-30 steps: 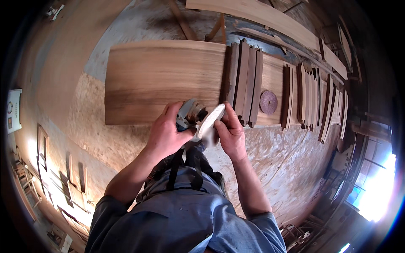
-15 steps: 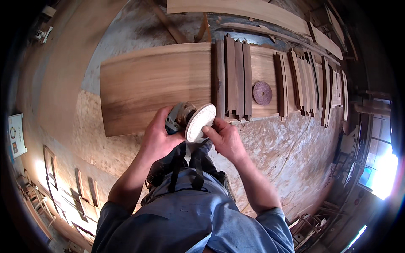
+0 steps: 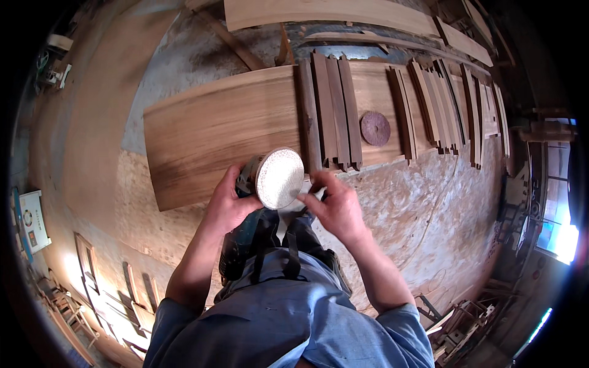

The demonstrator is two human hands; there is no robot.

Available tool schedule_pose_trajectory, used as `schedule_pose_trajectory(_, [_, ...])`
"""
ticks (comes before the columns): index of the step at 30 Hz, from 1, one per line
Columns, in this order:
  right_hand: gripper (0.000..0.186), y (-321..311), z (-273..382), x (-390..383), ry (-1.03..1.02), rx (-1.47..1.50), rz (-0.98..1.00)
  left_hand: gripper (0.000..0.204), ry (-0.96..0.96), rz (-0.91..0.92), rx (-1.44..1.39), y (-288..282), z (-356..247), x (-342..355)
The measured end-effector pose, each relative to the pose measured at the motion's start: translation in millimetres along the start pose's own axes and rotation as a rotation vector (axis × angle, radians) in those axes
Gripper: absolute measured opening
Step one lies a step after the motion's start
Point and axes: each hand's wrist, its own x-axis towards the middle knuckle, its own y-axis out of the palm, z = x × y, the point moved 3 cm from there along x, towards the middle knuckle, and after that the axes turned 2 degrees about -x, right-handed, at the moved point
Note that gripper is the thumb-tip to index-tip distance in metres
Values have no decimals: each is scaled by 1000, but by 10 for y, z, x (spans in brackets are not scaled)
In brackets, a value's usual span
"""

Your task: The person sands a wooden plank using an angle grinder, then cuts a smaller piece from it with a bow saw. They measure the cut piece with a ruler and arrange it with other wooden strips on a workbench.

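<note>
My left hand (image 3: pixel 232 202) grips an angle grinder (image 3: pixel 245 179), whose body is mostly hidden behind a round, whitish, speckled disc (image 3: pixel 280 178) at its head, face up toward me. My right hand (image 3: pixel 331 205) is at the disc's lower right, thumb tip at or just beside the rim, fingers bent and slightly blurred; I cannot tell whether they grip it. Beyond both hands lies a wide wooden board (image 3: pixel 215 122). Dark wooden strips (image 3: pixel 336 113) lie across it, with a purple abrasive disc (image 3: pixel 375 128) to their right.
More narrow wooden pieces (image 3: pixel 429 104) rest crosswise to the right. Long planks (image 3: pixel 331 12) lie at the back. A pale, stained floor (image 3: pixel 423 233) surrounds my legs. A white box (image 3: pixel 32 221) stands at the left, frames (image 3: pixel 87 264) below it, a bright window (image 3: pixel 555 196) at the right.
The whitish disc has turned from nearly edge-on to facing up and shifted left over the grinder's head. My right hand's fingers have moved from holding it upright to its lower right.
</note>
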Motion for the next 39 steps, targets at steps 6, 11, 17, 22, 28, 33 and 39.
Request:
schedule_pose_trajectory(6, [70, -208, 273, 266, -353, -135, 67, 71, -117, 89, 38, 69, -87, -5])
schedule_pose_trajectory(11, [54, -256, 227, 220, -360, -202, 167, 71, -190, 173, 69, 54, -3, -26])
schedule_pose_trajectory(17, [55, -138, 118, 165, 0, 51, 334, 70, -109, 143, 61, 104, -36, -99])
schedule_pose_trajectory(22, [55, 283, -96, -33, 278, 645, 174, 65, 88, 47, 159, 161, -42, -88])
schedule_pose_trajectory(28, [72, 267, -127, -40, 148, 212, -8, 64, 248, -80, 430, 132, -93, -143])
schedule_pose_trajectory(33, [83, 72, -114, -43, -123, -95, -119, 65, 270, -104, 562, 208, -265, -192])
schedule_pose_trajectory(39, [69, 344, -260, -111, 286, 571, 72, 65, 281, -204, 713, 288, -333, -245])
